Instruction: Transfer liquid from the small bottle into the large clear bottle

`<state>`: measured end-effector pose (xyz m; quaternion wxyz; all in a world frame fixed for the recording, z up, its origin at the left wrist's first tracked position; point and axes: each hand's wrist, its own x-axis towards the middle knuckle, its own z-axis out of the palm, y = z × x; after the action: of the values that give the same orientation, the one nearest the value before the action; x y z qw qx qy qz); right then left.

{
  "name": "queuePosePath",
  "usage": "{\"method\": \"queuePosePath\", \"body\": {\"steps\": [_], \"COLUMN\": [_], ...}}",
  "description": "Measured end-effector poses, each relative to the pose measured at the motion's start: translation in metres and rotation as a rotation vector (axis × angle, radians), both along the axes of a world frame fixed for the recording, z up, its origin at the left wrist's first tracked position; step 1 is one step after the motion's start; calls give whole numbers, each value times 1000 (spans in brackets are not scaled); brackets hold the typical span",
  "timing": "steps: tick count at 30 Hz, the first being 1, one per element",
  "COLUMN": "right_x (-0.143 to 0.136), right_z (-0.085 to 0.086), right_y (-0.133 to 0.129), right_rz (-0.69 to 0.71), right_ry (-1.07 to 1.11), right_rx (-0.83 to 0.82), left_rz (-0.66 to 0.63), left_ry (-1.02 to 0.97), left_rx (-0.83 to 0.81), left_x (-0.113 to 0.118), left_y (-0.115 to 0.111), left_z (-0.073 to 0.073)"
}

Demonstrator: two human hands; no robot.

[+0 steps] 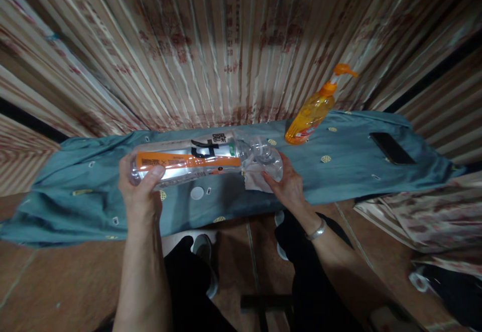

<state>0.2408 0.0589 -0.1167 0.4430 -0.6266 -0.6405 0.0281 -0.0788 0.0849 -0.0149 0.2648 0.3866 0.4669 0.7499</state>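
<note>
A large clear plastic bottle (188, 160) with an orange and silver label lies sideways above the green cloth. My left hand (141, 181) is wrapped round its base end, thumb on the label. At the other end, my right hand (288, 181) grips a small clear plastic piece (273, 163) beside the bottle's neck; its exact shape is hard to make out. Below that piece, a pale sheet (256, 180) shows against the cloth. A white round disc (197, 193) rests on the cloth under the bottle.
The green cloth (339, 171) covers a long narrow surface. An orange pump bottle (311, 116) stands behind my right hand. A black phone (391, 148) lies at the far right. Patterned curtains (233, 45) hang close behind and at both sides.
</note>
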Motion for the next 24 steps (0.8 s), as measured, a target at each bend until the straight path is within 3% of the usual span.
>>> {"method": "queuePosePath", "body": {"steps": [8,16,24], "right_x": [-1,-2,-2], "right_z": [0,-2,-1], "right_y": [0,1,1], "right_rz": [-7,6,1], "right_ry": [0,-22,-26], "right_rx": [-10,18,34], "left_rz": [6,-8,-9], "left_ry": [47,-76,-53], "left_rx": [4,-26,-13], "left_x": [-1,3,3], "left_y": [0,-2,-1], "left_z": [-2,4,4]}}
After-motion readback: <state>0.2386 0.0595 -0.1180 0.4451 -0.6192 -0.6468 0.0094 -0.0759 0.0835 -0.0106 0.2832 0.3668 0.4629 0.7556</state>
